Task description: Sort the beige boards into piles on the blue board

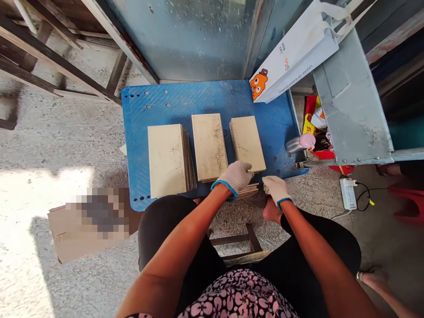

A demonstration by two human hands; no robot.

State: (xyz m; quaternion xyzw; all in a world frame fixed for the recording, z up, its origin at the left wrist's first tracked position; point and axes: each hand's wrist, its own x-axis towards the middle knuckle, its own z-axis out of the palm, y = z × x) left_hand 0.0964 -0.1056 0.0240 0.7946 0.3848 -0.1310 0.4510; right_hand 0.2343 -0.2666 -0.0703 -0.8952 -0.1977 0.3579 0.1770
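Three stacks of thin beige boards lie on a blue platform [212, 99]: the left stack [165, 161], the middle stack [208, 145] with dark specks, and the smaller right stack [247, 141]. My left hand [236, 176], in a white knit glove with a blue cuff, is at the near end of the right stack, its fingers bent together. Layered board edges [247, 191] show just below it. To the right, my right hand [276, 189], gloved alike, is closed beside the platform's front edge. Whatever either hand may hold is hidden.
A white paper bag [291, 62] leans at the back right. A steel flask [300, 143] with a pink lid stands near the platform's right edge, by a metal shelf [354, 101]. A power strip [347, 193] and flattened cardboard [73, 243] lie on the floor. Another person's foot shows at right.
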